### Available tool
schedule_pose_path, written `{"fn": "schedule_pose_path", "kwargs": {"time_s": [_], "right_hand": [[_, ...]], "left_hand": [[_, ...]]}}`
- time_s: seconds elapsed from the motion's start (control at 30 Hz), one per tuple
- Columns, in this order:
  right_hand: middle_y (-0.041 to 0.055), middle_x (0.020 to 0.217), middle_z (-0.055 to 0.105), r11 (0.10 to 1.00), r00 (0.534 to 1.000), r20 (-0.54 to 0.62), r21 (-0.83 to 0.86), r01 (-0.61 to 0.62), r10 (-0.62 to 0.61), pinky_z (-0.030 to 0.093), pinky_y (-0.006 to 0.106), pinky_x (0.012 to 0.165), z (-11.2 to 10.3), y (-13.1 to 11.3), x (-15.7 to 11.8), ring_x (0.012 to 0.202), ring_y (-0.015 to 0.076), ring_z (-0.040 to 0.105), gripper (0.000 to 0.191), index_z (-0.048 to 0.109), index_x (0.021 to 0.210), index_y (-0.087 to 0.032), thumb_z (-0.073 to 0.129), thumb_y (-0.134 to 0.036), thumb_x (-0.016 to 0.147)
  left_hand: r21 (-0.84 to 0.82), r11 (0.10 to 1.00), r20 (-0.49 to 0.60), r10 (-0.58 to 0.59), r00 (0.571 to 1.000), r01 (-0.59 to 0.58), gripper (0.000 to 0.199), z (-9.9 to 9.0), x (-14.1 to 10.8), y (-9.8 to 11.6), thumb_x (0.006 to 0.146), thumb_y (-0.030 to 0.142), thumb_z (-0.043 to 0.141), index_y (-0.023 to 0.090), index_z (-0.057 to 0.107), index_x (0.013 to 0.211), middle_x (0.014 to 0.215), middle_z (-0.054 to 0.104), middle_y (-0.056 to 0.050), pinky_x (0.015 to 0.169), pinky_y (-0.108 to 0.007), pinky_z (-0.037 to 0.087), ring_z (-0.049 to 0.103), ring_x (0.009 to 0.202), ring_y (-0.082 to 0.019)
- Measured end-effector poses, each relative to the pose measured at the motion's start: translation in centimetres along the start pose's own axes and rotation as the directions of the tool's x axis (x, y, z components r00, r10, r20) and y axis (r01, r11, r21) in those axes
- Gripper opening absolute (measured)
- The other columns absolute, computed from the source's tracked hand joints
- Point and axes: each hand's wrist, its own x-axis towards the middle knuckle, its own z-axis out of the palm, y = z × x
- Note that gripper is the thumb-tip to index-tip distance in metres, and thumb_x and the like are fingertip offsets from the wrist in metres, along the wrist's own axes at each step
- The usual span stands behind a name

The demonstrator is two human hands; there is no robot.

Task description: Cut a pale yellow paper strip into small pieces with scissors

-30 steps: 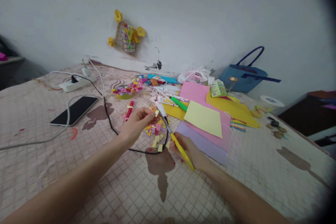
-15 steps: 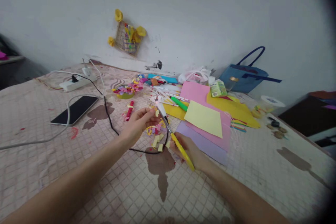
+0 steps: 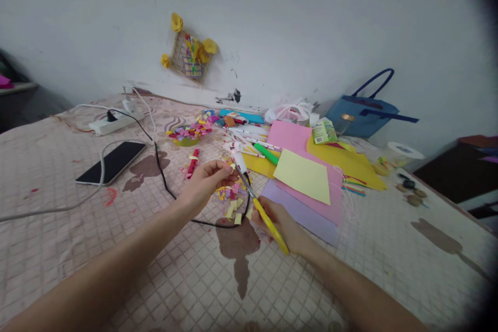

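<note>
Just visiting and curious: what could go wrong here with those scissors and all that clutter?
The scissors point close to the left hand, so a slip might nick it. The left forearm crosses the black cord and could snag it. The tiny paper piece might drop and get lost among similar paper scraps.

Scissors (image 3: 258, 206): yellow handles, bare metal blades, gripped in the right hand (image 3: 283, 219). Lie diagonal in view: handles lower right, blades running up and left, tips close to the paper piece (image 3: 233, 167). Blade gap too small to read. Paper piece: tiny, pale yellow, pinched at the fingertips (image 3: 224, 171) of the left hand (image 3: 204, 180), partly covered. Can't tell if blades touch it.
</note>
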Motion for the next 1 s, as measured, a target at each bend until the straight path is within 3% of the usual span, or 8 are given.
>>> {"fn": "schedule_pose_path", "kwargs": {"time_s": [0.3,0.7,0.9,1.0], "right_hand": [[-0.0052,0.059,0.043,0.999,1.000,0.008,-0.052,0.009,-0.009,0.031,0.018,0.044,-0.3,0.1,-0.1,0.051,0.0078,0.039,0.008,0.039,0.068,-0.019,0.046,-0.020,0.070],[-0.0054,0.055,0.040,0.998,1.000,0.000,-0.066,0.016,-0.016,0.030,0.017,0.040,-0.3,-0.1,0.0,0.047,0.0068,0.036,0.017,0.037,0.068,-0.020,0.048,-0.031,0.075],[-0.0070,0.053,0.037,0.996,0.995,0.063,0.035,-0.084,0.082,0.032,0.014,0.035,-0.4,0.0,0.0,0.040,0.0040,0.033,0.022,0.036,0.068,-0.020,0.047,-0.035,0.079],[-0.0067,0.058,0.040,0.995,0.992,0.079,-0.007,-0.101,0.102,0.034,0.015,0.033,-0.4,0.4,-0.1,0.038,0.0037,0.036,0.024,0.039,0.075,-0.019,0.045,-0.042,0.082]], "left_hand": [[0.019,1.000,0.030,0.006,1.000,-0.007,0.014,-0.6,0.3,0.1,0.071,0.025,0.068,0.014,0.060,0.073,0.075,0.068,-0.003,0.068,-0.025,0.049,0.064,0.069,-0.012],[0.102,0.995,0.062,-0.008,0.998,0.001,0.016,-1.3,0.8,0.5,0.073,0.028,0.067,0.014,0.058,0.073,0.073,0.069,-0.003,0.071,-0.026,0.050,0.065,0.069,-0.012],[0.158,0.987,0.104,-0.010,0.994,-0.007,0.018,-1.9,1.1,0.8,0.073,0.030,0.067,0.015,0.057,0.073,0.076,0.070,-0.004,0.072,-0.029,0.051,0.065,0.069,-0.014],[0.161,0.987,0.132,-0.010,0.991,-0.011,0.018,-2.0,1.1,1.1,0.073,0.030,0.066,0.015,0.057,0.072,0.077,0.070,-0.005,0.071,-0.028,0.051,0.066,0.070,-0.014]]}}
